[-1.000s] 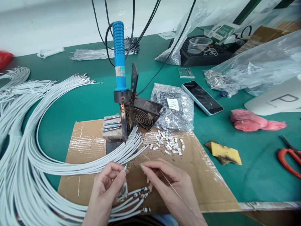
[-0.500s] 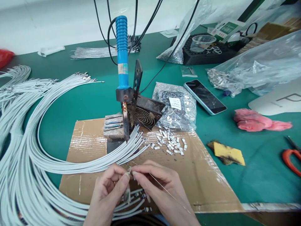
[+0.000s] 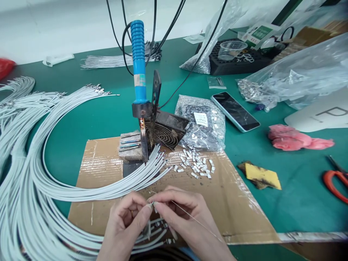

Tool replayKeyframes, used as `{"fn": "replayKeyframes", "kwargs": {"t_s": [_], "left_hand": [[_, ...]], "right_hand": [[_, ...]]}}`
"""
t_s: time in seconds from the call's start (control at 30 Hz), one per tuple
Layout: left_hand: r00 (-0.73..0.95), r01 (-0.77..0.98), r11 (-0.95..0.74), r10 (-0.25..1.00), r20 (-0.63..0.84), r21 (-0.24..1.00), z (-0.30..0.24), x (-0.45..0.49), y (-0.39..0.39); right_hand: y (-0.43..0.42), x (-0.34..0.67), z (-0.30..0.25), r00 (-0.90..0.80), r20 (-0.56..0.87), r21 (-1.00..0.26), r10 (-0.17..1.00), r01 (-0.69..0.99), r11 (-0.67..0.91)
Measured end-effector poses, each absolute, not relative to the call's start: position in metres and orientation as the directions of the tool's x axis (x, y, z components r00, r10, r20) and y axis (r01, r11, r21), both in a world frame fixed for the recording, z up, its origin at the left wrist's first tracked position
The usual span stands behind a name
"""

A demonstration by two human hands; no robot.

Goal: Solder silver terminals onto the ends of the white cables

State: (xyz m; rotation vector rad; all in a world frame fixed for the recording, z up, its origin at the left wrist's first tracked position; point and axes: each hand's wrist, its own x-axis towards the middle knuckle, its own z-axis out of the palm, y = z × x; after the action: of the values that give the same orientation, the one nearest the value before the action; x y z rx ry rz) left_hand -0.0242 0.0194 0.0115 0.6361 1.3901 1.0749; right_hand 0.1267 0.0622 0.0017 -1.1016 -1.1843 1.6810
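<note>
My left hand (image 3: 127, 221) is closed, thumb and index finger pinching a tiny whitish connector piece (image 3: 152, 204) that the fingertips mostly hide. Against it, my right hand (image 3: 187, 214) is pinched shut too. A strand of thin solder wire (image 3: 194, 219) runs through my right fingers and back over that hand, its fine end poking out just past the fingertips. Below the hands lie several white cables (image 3: 154, 237) with metal ends. Directly ahead, a soldering iron (image 3: 139, 61) with a blue handle is clamped upright, tip down, near the ends of a white cable bundle (image 3: 116, 188).
Small white connector pieces (image 3: 195, 165) lie scattered on the cardboard (image 3: 231, 210). Behind them are a bag of parts (image 3: 201, 119), a phone (image 3: 235, 111) and a small fan (image 3: 165, 134). A yellow sponge (image 3: 262, 175) and orange-handled scissors (image 3: 335, 183) are on the right. Cable bundles (image 3: 16, 188) fill the left.
My fingertips have drawn closer together around the small piece, the right ones shifting slightly left and down. The whole view has moved a little; the cables and tools look unchanged.
</note>
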Motion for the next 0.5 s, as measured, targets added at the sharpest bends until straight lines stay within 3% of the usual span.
{"fn": "replayKeyframes", "kwargs": {"t_s": [0.17, 0.23, 0.37, 0.5], "left_hand": [[-0.146, -0.179, 0.434, 0.876, -0.46, 0.883, 0.012, -0.025, 0.018], [-0.147, -0.141, 0.451, 0.871, -0.469, 0.881, 0.011, -0.026, 0.018], [-0.158, 0.01, 0.439, 0.888, -0.432, 0.899, 0.008, -0.028, 0.015], [-0.213, 0.214, 0.328, 0.935, -0.284, 0.92, 0.005, -0.024, 0.01]], "right_hand": [[0.06, 0.128, 0.014, -0.316, -0.479, -0.846, 0.819, -0.081, -0.527], [0.06, 0.131, 0.015, -0.334, -0.457, -0.868, 0.824, -0.033, -0.495], [0.065, 0.14, 0.015, -0.397, -0.286, -0.956, 0.872, 0.057, -0.287], [0.068, 0.146, 0.017, -0.417, -0.286, -0.957, 0.863, 0.082, -0.277]]}}
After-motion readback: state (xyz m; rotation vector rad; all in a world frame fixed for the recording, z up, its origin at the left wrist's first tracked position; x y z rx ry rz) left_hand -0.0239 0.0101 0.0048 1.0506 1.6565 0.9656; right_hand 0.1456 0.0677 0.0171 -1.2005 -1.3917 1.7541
